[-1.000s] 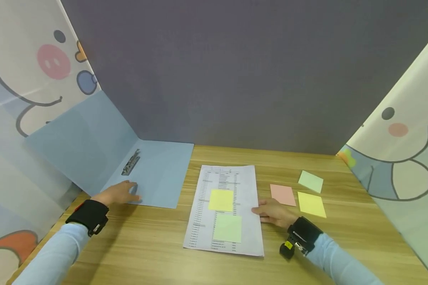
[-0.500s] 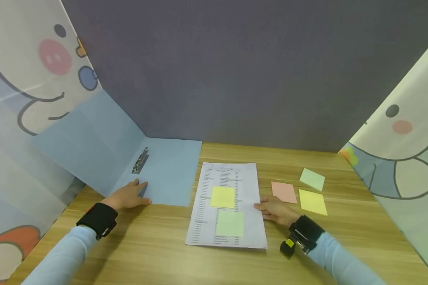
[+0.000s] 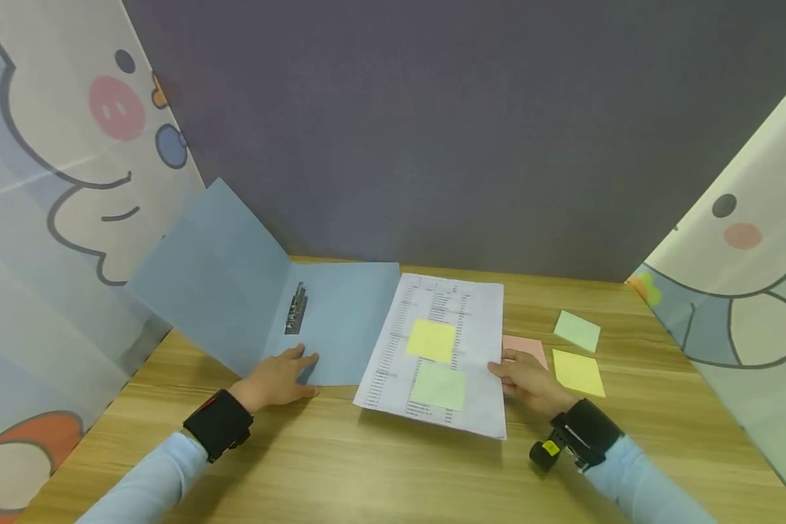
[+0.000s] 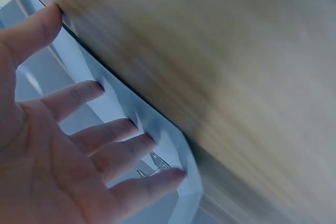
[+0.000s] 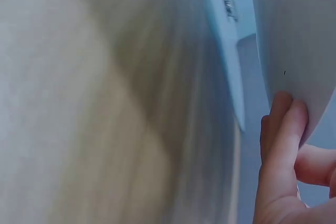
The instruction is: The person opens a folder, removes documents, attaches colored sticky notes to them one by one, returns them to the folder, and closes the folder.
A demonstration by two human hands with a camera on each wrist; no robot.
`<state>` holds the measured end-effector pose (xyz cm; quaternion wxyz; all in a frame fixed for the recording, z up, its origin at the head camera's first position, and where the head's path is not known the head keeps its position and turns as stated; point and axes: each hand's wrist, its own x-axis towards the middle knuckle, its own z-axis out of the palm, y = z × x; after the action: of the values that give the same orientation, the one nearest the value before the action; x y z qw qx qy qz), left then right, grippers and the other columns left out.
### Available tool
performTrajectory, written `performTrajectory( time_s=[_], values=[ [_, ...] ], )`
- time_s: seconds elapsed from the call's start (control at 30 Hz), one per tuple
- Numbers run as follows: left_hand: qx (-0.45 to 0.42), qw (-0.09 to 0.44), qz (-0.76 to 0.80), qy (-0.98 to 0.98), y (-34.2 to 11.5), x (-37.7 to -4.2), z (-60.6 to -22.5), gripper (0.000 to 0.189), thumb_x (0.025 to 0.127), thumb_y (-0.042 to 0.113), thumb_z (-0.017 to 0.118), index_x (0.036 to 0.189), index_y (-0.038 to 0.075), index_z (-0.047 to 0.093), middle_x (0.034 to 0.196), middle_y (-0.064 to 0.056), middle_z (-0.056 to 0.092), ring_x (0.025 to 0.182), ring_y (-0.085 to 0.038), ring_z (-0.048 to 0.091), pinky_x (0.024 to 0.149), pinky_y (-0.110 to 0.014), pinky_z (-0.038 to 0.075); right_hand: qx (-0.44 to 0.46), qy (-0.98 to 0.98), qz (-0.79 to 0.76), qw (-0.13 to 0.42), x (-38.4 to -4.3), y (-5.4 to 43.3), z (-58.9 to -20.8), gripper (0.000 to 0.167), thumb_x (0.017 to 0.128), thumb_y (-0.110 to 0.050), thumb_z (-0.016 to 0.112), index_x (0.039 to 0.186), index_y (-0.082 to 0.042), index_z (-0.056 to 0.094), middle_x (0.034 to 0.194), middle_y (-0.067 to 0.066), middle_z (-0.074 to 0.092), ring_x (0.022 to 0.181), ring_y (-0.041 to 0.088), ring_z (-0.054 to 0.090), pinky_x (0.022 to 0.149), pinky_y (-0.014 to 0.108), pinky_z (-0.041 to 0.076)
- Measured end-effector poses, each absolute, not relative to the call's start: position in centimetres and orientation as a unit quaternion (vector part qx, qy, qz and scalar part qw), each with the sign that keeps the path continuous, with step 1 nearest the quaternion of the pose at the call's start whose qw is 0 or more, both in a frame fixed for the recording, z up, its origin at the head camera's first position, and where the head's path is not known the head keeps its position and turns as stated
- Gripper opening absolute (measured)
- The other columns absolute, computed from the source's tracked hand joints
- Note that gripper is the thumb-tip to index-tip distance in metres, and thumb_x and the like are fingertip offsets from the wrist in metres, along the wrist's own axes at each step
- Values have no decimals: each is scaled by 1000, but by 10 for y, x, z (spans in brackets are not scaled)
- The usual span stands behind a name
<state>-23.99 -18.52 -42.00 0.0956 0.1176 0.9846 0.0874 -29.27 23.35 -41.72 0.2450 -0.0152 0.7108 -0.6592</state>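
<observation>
My right hand [image 3: 529,380] pinches the right edge of a stack of printed sheets [image 3: 386,349], thumb on top and fingers beneath. The sheets are tilted and raised off the table, as the right wrist view shows their underside [image 5: 294,35]. A yellow sticky note [image 3: 431,340] and a green one [image 3: 439,386] lie on the top page. Left of the papers, a blue folder [image 3: 356,306] lies with its cover [image 3: 219,269] raised and a metal clip [image 3: 296,309] along its spine. My left hand [image 3: 276,378], fingers spread, rests on the folder's near edge [image 4: 126,90].
On the wooden table [image 3: 393,473], a pink sticky note [image 3: 527,348] is partly hidden by the right hand. Beside it lie a yellow note [image 3: 579,372] and a pale green note [image 3: 578,330]. A grey panel [image 3: 432,131] stands behind, and printed cartoon walls flank both sides.
The right hand has lifted the sheets off the table, tilting them, and they now reach the folder's right edge. The folder has shifted right in view with the left hand on it.
</observation>
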Motion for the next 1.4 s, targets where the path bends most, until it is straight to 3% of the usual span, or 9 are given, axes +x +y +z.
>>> performTrajectory(
  time_s=[0.2, 0.37, 0.53, 0.7, 0.93, 1.1, 1.17, 1.3, 1.4],
  values=[
    [137, 69, 79, 985, -171, -227, -427, 63, 81, 40, 65, 132, 8, 49, 138, -26, 39, 123, -42, 43, 88, -55, 44, -39, 686, -680, 254, -296, 237, -405, 47, 94, -8, 49, 132, 11, 30, 96, 0, 67, 87, 12, 65, 74, 26, 54],
    [159, 54, 81, 983, -149, -215, -430, 61, 78, 40, 68, 128, 9, 54, 135, -26, 43, 119, -41, 47, 86, -54, 46, -36, 699, -669, 251, -297, 232, -404, 45, 94, -7, 48, 132, 12, 30, 93, 0, 67, 84, 12, 66, 73, 27, 54],
    [174, 77, 65, 980, -124, -199, -426, 61, 76, 41, 70, 126, 10, 56, 136, -21, 44, 119, -39, 48, 88, -55, 45, -41, 704, -660, 260, -297, 224, -406, 44, 94, -8, 49, 129, 13, 31, 91, 0, 67, 83, 12, 66, 73, 26, 54],
    [208, 74, 48, 974, -105, -183, -421, 62, 73, 42, 70, 127, 15, 56, 130, -19, 52, 112, -39, 54, 80, -53, 48, -37, 706, -657, 261, -299, 215, -405, 42, 95, -9, 48, 128, 12, 34, 92, 1, 67, 83, 11, 65, 74, 26, 54],
    [229, 117, 42, 965, -88, -167, -416, 64, 78, 48, 64, 135, 24, 47, 138, -15, 45, 122, -35, 47, 84, -50, 48, -1, 682, -673, 285, -302, 201, -410, 37, 96, -7, 43, 129, 8, 36, 93, 3, 66, 83, 14, 63, 73, 30, 52],
    [234, 130, 38, 963, -88, -170, -408, 59, 79, 50, 63, 131, 26, 51, 130, -8, 54, 115, -31, 53, 77, -51, 49, 34, 691, -664, 283, -304, 193, -419, 37, 97, -5, 39, 131, 9, 35, 98, 4, 62, 84, 13, 58, 73, 27, 49],
    [227, 136, 26, 964, -91, -174, -403, 57, 79, 51, 62, 129, 25, 54, 131, -7, 54, 118, -33, 50, 82, -55, 46, 44, 699, -656, 281, -304, 191, -422, 36, 97, -4, 37, 131, 9, 35, 101, 7, 60, 85, 13, 57, 72, 26, 48],
    [182, 149, -3, 972, -102, -181, -388, 56, 81, 50, 60, 128, 22, 54, 142, -10, 40, 135, -37, 26, 100, -61, 28, 51, 715, -642, 271, -305, 189, -426, 36, 98, -3, 34, 132, 7, 37, 107, 12, 59, 86, 17, 58, 72, 28, 48],
    [148, 149, -3, 978, -111, -188, -376, 55, 83, 48, 60, 130, 20, 52, 145, -14, 35, 137, -40, 17, 105, -61, 20, 43, 728, -631, 265, -305, 188, -429, 37, 98, -4, 32, 133, 6, 38, 111, 15, 58, 87, 18, 58, 73, 29, 48]
  ],
)
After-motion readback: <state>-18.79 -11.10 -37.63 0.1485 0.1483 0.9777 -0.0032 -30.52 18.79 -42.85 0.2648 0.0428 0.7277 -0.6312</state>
